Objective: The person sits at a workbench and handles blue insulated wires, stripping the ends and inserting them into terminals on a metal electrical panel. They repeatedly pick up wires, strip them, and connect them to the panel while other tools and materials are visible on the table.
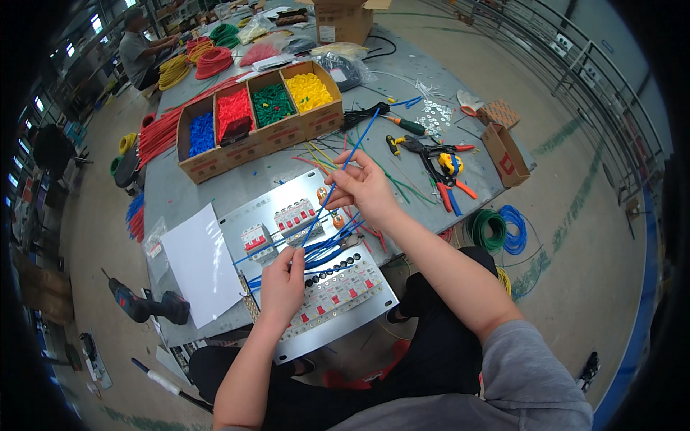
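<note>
A blue wire (pixel 361 138) runs slantwise between my two hands over a metal mounting plate (pixel 287 349). Its upper part is pinched by the fingers of my right hand (pixel 365 188), and the free end points up and away. Lower down, my left hand (pixel 282 279) is closed around the same wire near the plate. The plate carries circuit breakers (pixel 295 217) in a far row and more breakers (pixel 335 299) in a near row with red levers. Several blue wires (pixel 325 253) bunch between the rows. Two orange-capped insulators (pixel 337 220) stand below my right hand.
A divided cardboard box (pixel 262 149) holds blue, red, green and yellow terminal sleeves. Pliers and cutters (pixel 437 169) lie to the right, near a screwdriver (pixel 407 125) and scattered metal lugs (pixel 435 115). White paper (pixel 203 262) lies left, beside a cordless drill (pixel 147 305). Another person (pixel 136 54) sits far left.
</note>
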Action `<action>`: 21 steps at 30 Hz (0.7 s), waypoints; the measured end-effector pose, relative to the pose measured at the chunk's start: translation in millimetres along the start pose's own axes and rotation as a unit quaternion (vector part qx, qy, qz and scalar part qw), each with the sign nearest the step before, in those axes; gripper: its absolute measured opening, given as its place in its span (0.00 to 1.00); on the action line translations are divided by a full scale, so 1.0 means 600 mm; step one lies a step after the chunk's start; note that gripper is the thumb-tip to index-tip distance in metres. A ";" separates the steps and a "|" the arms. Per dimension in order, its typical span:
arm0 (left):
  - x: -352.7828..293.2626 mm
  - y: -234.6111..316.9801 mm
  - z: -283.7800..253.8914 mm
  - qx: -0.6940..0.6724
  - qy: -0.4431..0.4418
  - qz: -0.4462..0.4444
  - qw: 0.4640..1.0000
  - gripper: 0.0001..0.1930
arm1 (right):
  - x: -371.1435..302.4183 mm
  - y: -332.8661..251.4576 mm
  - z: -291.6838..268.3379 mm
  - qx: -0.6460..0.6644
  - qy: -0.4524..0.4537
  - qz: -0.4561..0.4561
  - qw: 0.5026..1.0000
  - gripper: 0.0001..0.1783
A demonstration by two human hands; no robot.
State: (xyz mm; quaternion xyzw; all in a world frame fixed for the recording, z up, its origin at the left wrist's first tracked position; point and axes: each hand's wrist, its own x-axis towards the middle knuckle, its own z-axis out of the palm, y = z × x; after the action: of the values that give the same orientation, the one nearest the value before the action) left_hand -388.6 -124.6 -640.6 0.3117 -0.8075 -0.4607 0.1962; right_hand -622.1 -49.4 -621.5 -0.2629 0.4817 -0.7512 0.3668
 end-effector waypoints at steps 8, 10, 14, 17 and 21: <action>-0.015 -0.006 -0.015 0.047 -0.018 0.048 0.998 0.15 | 0.024 -0.050 -0.067 0.014 0.050 -0.001 0.999 0.20; -0.018 -0.005 -0.016 0.062 -0.024 0.063 0.996 0.15 | 0.020 -0.054 -0.075 0.020 0.055 0.019 0.998 0.20; -0.027 -0.015 -0.017 0.045 -0.015 0.069 0.997 0.16 | 0.018 -0.051 -0.069 0.048 0.049 0.046 0.997 0.20; -0.024 -0.028 -0.017 -0.101 -0.070 -0.027 0.992 0.18 | 0.019 -0.044 -0.060 0.051 0.011 0.058 0.997 0.20; -0.020 -0.022 -0.041 -0.399 -0.210 -0.231 0.862 0.18 | 0.011 -0.011 -0.044 0.037 -0.062 0.094 0.993 0.19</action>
State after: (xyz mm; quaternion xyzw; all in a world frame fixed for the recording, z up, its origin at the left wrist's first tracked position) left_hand -360.8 -136.9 -639.8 0.2800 -0.4815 -0.8303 0.0173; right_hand -648.0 -38.7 -625.6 -0.2489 0.4525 -0.7131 0.4741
